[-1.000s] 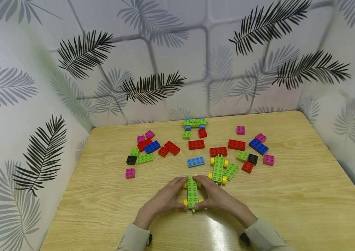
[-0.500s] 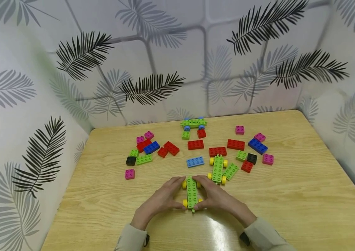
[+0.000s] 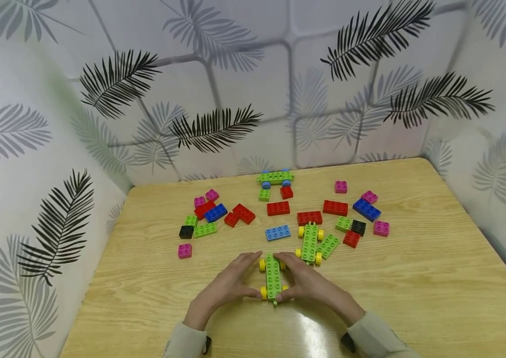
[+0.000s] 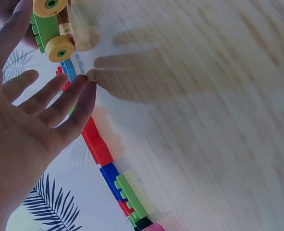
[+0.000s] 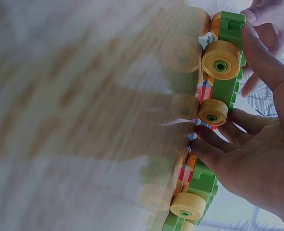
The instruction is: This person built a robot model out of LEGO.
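Both hands flank a long green studded plastic brick chassis with yellow wheels (image 3: 273,276) on the near middle of the light wooden table (image 3: 414,278). The left hand (image 3: 228,287) sits on its left side, fingers fairly straight, thumb tip at the near left wheel and fingertips at the far left wheel. The right hand (image 3: 310,281) mirrors it on the right side. The left wrist view shows the left hand (image 4: 21,125) spread, fingers apart and straight, with only the thumb against the wheeled chassis (image 4: 48,29). The right wrist view shows the right hand (image 5: 257,144) with its thumb laid along the chassis (image 5: 226,67) and its fingers at the nearer wheel; they look loosely bent, not clamped, so the chassis is steadied between the two hands rather than gripped.

Just far right of it stands a second green chassis with yellow wheels (image 3: 309,242), with a green two-by-four brick (image 3: 328,245) touching its right side. A light blue two-by-four brick (image 3: 277,232) lies far of the hands. Red bricks (image 3: 278,208) lie in a row beyond. A third green chassis with blue wheels (image 3: 275,177) sits at the far edge. Left cluster: a black square brick (image 3: 186,231) and a pink square brick (image 3: 184,250). Right cluster: a dark blue brick (image 3: 366,210) and a pink brick (image 3: 381,228). Leaf-print wall panels (image 3: 217,124) surround the table.
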`<action>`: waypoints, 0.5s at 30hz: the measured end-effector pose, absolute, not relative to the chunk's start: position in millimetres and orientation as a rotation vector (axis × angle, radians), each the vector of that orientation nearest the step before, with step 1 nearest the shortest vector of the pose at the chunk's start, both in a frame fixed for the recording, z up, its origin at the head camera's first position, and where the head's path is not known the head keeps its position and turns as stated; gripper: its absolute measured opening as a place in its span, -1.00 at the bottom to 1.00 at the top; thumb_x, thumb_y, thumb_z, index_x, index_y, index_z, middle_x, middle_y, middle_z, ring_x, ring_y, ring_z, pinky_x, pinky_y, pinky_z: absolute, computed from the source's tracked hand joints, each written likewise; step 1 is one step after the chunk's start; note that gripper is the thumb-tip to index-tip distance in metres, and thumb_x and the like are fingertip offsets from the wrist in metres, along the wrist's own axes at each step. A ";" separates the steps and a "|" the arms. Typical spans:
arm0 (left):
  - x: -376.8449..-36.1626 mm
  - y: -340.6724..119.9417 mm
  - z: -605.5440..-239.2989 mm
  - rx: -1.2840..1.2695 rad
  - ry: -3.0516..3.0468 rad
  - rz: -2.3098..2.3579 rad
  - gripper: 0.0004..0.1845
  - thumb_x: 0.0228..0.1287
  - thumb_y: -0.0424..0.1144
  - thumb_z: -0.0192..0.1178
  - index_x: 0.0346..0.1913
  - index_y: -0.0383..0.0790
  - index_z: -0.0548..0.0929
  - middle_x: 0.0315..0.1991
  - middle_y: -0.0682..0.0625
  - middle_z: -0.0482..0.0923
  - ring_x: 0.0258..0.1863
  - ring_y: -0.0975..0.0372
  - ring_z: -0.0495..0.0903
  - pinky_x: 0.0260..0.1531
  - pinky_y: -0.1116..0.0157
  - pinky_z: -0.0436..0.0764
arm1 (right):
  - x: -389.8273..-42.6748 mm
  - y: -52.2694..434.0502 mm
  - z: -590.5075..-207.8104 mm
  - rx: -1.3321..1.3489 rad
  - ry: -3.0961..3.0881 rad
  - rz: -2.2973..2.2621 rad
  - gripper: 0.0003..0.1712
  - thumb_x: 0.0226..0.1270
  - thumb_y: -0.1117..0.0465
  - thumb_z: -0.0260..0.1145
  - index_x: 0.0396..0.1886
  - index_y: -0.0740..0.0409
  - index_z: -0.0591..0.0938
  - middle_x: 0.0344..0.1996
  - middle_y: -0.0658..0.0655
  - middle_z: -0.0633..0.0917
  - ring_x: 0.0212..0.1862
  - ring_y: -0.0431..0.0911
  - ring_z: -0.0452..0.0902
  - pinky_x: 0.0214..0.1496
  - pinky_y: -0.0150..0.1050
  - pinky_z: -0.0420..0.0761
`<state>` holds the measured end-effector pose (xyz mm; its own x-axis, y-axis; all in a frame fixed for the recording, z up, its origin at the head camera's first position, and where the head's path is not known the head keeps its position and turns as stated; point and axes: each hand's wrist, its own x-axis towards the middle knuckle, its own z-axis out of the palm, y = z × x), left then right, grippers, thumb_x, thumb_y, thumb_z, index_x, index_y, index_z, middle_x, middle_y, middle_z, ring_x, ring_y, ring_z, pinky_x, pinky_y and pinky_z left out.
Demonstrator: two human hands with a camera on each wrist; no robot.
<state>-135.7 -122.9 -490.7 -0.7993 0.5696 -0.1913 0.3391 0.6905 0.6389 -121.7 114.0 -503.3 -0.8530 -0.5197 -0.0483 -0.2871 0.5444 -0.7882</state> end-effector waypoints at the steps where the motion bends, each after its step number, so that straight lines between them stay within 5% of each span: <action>1: -135.8 -122.9 -490.8 0.705 2.523 0.856 -0.03 0.05 -0.01 0.44 0.50 -0.06 0.15 0.41 -0.10 0.19 0.38 0.02 0.23 0.25 0.03 0.35 | -121.8 114.0 -503.5 -0.673 2.508 -1.202 0.10 -0.10 0.06 0.61 0.40 0.32 0.27 0.33 0.36 0.31 0.35 0.23 0.22 0.33 0.14 0.26; 15: -139.3 -133.6 -494.6 0.598 2.545 0.908 -0.13 0.15 0.08 0.34 0.47 -0.07 0.22 0.40 -0.10 0.23 0.38 -0.01 0.22 0.28 -0.02 0.29 | -122.0 114.0 -506.7 -0.673 2.519 -1.196 0.11 -0.09 0.02 0.60 0.41 0.29 0.25 0.34 0.35 0.30 0.35 0.24 0.22 0.33 0.16 0.25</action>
